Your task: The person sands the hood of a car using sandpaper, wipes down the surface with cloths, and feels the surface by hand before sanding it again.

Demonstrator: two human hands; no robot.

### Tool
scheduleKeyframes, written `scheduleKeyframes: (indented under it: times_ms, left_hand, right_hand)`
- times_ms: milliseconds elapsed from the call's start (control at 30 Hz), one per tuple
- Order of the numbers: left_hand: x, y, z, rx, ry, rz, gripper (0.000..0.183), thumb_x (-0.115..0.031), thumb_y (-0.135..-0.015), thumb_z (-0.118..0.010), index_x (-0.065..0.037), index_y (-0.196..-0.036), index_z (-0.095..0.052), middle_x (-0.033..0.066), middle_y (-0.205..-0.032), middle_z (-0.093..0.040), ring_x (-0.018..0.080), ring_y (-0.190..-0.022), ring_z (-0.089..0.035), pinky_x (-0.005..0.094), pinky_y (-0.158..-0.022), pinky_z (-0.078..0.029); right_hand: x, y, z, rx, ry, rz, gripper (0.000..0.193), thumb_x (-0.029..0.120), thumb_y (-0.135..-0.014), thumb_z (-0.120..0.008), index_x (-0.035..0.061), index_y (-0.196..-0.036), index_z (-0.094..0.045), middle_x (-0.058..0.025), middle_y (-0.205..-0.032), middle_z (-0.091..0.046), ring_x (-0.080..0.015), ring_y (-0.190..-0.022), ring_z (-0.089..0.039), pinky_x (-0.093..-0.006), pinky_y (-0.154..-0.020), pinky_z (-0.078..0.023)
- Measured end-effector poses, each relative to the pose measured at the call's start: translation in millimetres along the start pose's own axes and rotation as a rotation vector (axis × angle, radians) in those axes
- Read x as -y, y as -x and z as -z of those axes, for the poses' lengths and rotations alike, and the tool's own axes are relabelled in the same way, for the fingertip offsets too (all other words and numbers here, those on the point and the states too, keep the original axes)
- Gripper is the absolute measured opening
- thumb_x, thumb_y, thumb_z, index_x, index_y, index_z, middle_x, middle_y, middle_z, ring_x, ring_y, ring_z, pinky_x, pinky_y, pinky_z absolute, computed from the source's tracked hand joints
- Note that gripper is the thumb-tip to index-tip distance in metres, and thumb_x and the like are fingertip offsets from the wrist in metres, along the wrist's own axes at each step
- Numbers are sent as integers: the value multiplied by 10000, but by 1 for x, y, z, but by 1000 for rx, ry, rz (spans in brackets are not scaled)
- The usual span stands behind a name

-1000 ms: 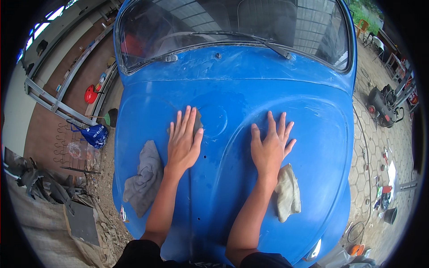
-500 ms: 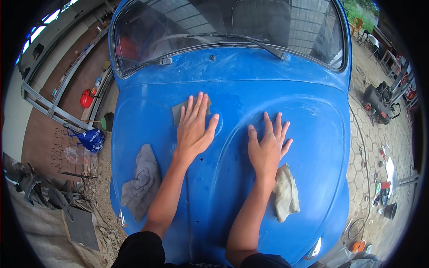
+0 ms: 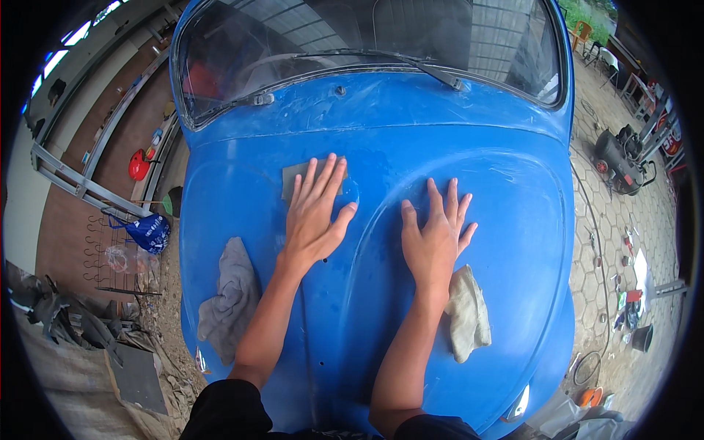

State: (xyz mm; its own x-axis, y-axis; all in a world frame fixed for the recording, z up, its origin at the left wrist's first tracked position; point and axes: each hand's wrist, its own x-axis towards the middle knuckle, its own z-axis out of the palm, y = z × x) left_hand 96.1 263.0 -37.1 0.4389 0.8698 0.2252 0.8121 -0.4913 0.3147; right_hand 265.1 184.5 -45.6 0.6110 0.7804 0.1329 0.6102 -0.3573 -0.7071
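My left hand (image 3: pixel 315 218) lies flat with fingers stretched over a grey-brown sheet that looks like sandpaper (image 3: pixel 292 176), on the blue car's front hood (image 3: pixel 484 220). Part of the sheet shows to the left of the fingers; the palm hides the rest. Farther right, my right hand (image 3: pixel 433 238) rests spread on the paint with nothing in it. A grey cloth (image 3: pixel 231 301) is crumpled beside my left forearm. Next to my right wrist sits a pale beige-green cloth (image 3: pixel 467 314). Wet-looking patches mark the paint between the hands.
Beyond the hood are the windshield (image 3: pixel 367 44) and a wiper (image 3: pixel 433 70). At left stand a metal rack (image 3: pixel 88 183) and a blue bag (image 3: pixel 150 233). On the paved floor at right are an air compressor (image 3: pixel 620 161), a hose (image 3: pixel 595 242) and a dark bucket (image 3: pixel 642 338).
My left hand has slid slightly rightward over the hood, and more of the sheet shows left of its fingers. My right hand stays flat at about the same spot. The view has shifted a little.
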Motion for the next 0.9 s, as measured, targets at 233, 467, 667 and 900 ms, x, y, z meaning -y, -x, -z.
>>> scheduleKeyframes:
  times_ms: [233,467,667,900]
  left_hand:
    - [7,66,13,135,33,-87,720,-178,-896,-565,-194,-1584,-356,59,-1649,-322,324,-1538,-235,542,-1258,-160]
    - [-2,-4,7,10,24,-29,730,-195,-901,-514,-168,-1601,-310,102,-1668,-267,321,-1558,-163,533,-1263,-124]
    - [-6,50,14,255,189,-213,813,-137,-794,-549,-121,-1582,-351,109,-1669,-266,338,-1545,-214,543,-1258,-147]
    - [12,22,0,-47,9,207,628,-312,-1064,-376,74,-1549,-272,257,-1643,-218,393,-1531,-203,504,-1254,-167]
  right_hand:
    - [-13,-1,2,1,-11,0,539,369,-986,-584,109,-1456,-545,-155,-1636,-321,-358,-1558,-146,-602,-1227,-34]
    - [-2,-2,-1,0,-27,-16,545,388,-975,-606,149,-1462,-546,-126,-1646,-315,-326,-1563,-149,-565,-1236,-24]
    - [-13,-2,5,-11,-11,-7,541,364,-980,-596,101,-1451,-549,-152,-1638,-319,-349,-1559,-151,-602,-1226,-45]
    - [-9,-1,4,17,-40,-7,544,370,-980,-596,101,-1450,-551,-151,-1634,-328,-350,-1558,-156,-595,-1228,-41]
